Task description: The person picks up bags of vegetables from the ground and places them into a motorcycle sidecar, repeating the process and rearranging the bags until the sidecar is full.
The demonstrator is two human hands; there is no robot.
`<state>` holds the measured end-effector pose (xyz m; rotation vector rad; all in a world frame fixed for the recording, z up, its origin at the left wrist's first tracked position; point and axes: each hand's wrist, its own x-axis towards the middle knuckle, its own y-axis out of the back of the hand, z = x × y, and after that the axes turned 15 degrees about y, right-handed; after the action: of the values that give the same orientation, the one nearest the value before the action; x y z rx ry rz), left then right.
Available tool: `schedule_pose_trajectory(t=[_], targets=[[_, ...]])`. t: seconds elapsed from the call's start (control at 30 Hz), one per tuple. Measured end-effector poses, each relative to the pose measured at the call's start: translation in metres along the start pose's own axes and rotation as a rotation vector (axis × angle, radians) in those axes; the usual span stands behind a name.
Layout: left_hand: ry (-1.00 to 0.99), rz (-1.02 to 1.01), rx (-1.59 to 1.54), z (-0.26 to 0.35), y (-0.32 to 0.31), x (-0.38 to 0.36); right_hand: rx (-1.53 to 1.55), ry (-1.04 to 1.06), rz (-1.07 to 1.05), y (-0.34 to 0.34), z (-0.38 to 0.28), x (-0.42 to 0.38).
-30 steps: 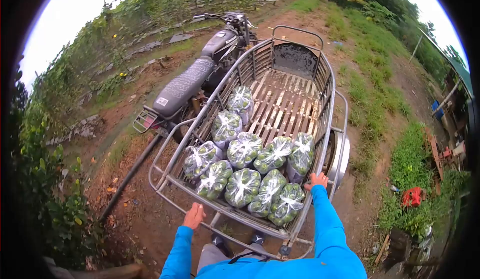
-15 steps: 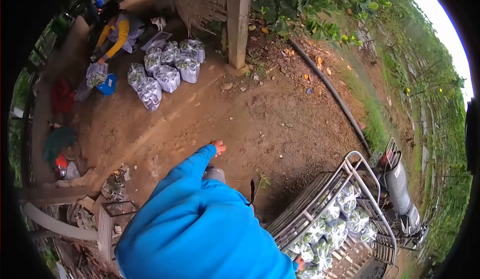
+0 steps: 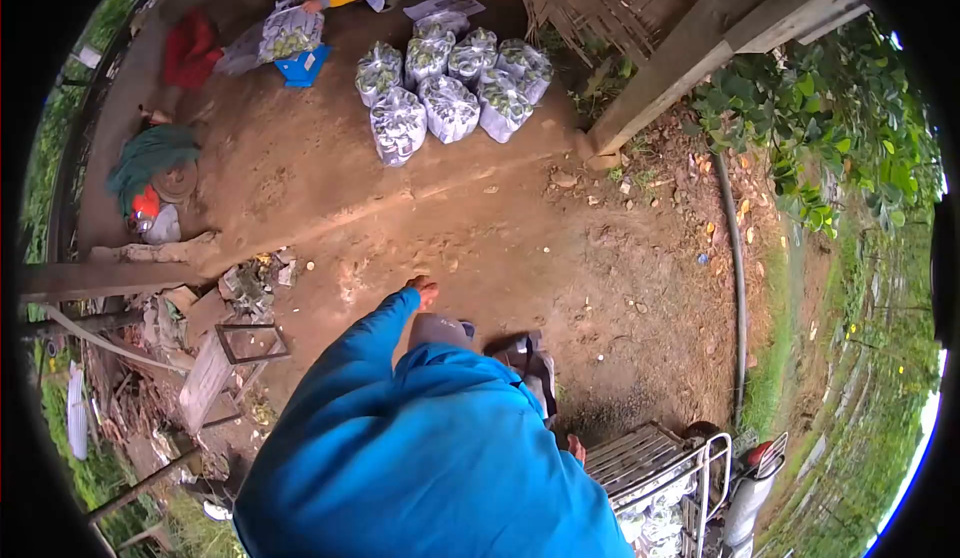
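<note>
Both grips apparently empty: left hand (image 3: 423, 289) loosely open over bare dirt, right hand (image 3: 576, 448) mostly hidden beside the cart rail (image 3: 650, 453).

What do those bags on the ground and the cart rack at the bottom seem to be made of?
The bags look like clear, glossy plastic film: green contents show through and their tops are knotted. The cart rack seems to be bare grey metal tubing, dull, probably steel.

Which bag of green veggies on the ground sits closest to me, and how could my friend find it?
Start at the slanted wooden post, then go left to the cluster of clear plastic bags on the brown dirt. The front-left bag is the one: it sticks out alone toward the camera wearer.
</note>
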<state>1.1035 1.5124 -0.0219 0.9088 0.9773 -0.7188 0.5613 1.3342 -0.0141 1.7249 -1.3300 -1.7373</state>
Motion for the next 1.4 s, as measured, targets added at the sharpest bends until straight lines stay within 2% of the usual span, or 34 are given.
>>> schedule_pose_trajectory(t=[0.03,0.07,0.1,0.3,0.33,0.4,0.43,0.47,0.5,0.53,0.57,0.6,0.63,0.67,0.73,0.83,0.87,0.9,0.97,1.0,1.03,1.1,1.17,1.23,1.3,1.33,1.4], targets=[[-0.010,-0.029,-0.174,0.002,0.003,-0.004,0.161,0.231,-0.230,-0.006,-0.007,0.014],[0.026,-0.007,-0.136,0.000,0.004,0.003,0.324,0.459,-0.465,-0.016,-0.006,0.037],[0.041,-0.004,-0.149,-0.002,0.005,0.008,0.308,0.461,-0.479,-0.026,-0.009,0.057],[0.073,0.061,-0.233,0.033,0.033,0.006,0.668,-0.094,-0.805,-0.083,-0.083,0.178],[0.040,0.081,-0.268,0.041,0.042,0.002,0.548,0.016,-0.802,-0.060,-0.133,0.172],[0.013,0.107,-0.294,0.056,0.058,0.003,0.422,-0.014,-0.767,-0.046,-0.249,0.171],[0.015,0.114,-0.311,0.065,0.069,0.008,0.377,0.054,-0.736,-0.045,-0.291,0.183],[0.021,0.113,-0.326,0.070,0.078,0.012,0.369,0.000,-0.799,-0.049,-0.332,0.199],[0.027,0.112,-0.343,0.074,0.086,0.017,0.388,0.184,-0.952,-0.051,-0.370,0.223],[0.007,0.091,-0.415,0.077,0.095,0.023,0.420,0.232,-1.070,-0.061,-0.414,0.245],[0.019,0.086,-0.417,0.083,0.102,0.025,0.181,0.333,-0.681,-0.061,-0.475,0.220],[0.041,0.105,-0.438,0.094,0.110,0.025,0.206,0.506,-0.774,-0.086,-0.504,0.264],[0.066,0.121,-0.461,0.101,0.117,0.027,0.322,0.361,-1.195,-0.088,-0.549,0.306],[0.077,0.113,-0.467,0.104,0.125,0.034,0.085,0.618,-0.694,-0.084,-0.595,0.257],[0.169,-0.025,-0.668,0.111,0.143,0.057,0.105,0.740,-0.737,-0.095,-0.670,0.249],[0.289,-0.011,-0.713,0.113,0.160,0.109,0.151,0.900,-0.731,-0.119,-0.752,0.213],[0.264,-0.119,-0.764,0.117,0.171,0.121,0.109,0.932,-0.717,-0.134,-0.769,0.204],[0.273,-0.135,-0.763,0.121,0.178,0.139,0.099,0.920,-0.710,-0.153,-0.775,0.201],[0.319,-0.150,-0.804,0.129,0.198,0.184,-0.114,1.077,-0.708,-0.204,-0.798,0.202],[0.274,-0.115,-0.768,0.126,0.203,0.208,-0.106,0.979,-0.749,-0.215,-0.807,0.180],[0.203,-0.203,-0.809,0.111,0.208,0.250,-0.183,1.009,-0.779,-0.245,-0.807,0.188],[0.203,-0.044,-0.677,0.102,0.214,0.325,-0.473,1.168,-0.759,-0.282,-0.820,0.166],[0.112,0.368,-0.316,0.142,0.240,0.349,-0.596,1.226,-0.766,-0.311,-0.833,0.142],[-0.167,0.505,-0.203,0.160,0.267,0.389,-0.584,1.264,-0.765,-0.347,-0.842,0.133],[-0.421,0.728,-0.058,0.194,0.298,0.399,-0.461,1.355,-0.727,-0.374,-0.861,0.117],[-0.491,0.779,0.004,0.206,0.312,0.412,-0.470,1.341,-0.714,-0.385,-0.872,0.110],[-0.656,0.892,0.100,0.222,0.337,0.442,-0.541,1.470,-0.663,-0.404,-0.895,0.098]])
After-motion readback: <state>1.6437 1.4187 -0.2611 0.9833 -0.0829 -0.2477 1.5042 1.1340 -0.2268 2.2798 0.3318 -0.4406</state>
